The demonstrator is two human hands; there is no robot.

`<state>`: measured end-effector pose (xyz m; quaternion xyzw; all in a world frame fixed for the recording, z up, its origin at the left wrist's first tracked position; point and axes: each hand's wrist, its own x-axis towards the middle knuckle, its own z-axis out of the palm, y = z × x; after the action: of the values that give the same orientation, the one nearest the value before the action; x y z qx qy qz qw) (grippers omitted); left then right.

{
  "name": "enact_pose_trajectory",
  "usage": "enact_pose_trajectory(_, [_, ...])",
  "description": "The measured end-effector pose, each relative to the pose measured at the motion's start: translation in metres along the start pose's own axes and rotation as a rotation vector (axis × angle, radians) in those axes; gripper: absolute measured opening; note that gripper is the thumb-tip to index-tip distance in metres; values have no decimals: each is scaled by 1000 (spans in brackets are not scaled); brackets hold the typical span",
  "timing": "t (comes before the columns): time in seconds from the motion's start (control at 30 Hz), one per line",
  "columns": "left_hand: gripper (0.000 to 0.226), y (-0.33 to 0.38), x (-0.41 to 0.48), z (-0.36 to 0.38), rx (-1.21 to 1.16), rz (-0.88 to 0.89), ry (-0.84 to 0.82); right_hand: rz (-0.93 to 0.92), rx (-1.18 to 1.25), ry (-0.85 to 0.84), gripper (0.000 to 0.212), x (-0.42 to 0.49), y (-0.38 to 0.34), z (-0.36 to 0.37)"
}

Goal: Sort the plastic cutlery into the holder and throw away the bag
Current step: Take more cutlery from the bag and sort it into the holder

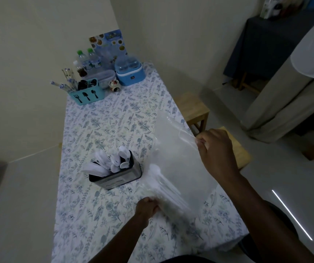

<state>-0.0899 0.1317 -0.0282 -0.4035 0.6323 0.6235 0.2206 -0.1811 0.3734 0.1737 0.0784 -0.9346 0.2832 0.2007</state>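
Head view: grips cutlery (pixel 162 185) through clear bag (pixel 175 149) in curled left hand (pixel 146 207), pinches bag's edge with right hand (pixel 216 149) (holder (pixel 118 179) just beside).

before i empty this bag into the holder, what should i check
1. left hand grips the lower end of the bag: ok
2. right hand pinches the bag's upper edge: ok
3. bag emptied: not ok, white cutlery inside
4. holder upright on the table: ok
5. spare room in the holder: cannot tell, looks crowded
6. bin for the bag: cannot tell, none in view
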Motion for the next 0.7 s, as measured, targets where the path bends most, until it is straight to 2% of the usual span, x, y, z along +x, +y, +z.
enact_pose_trajectory(0.17, [16, 9, -5, 9, -43, 1, -54, -42, -24, 79, 14, -2, -4, -11])
enact_pose_trajectory(0.3, [15, 7, -5, 8, 38, 11, -30, -13, -51, 109, 10, -5, 6, -4])
enact_pose_trajectory(0.5, [18, -6, -12, -9, 211, 73, 104, 140, -254, -109, 15, -31, 63, 50])
enact_pose_trajectory(0.6, [22, -11, -15, -15, 258, 104, 132, 183, -317, -124, 8, -48, 84, 68])
enact_pose_trajectory(0.7, [25, -15, -14, -17, 239, 93, 143, 249, -363, -183, 47, -61, 97, 80])
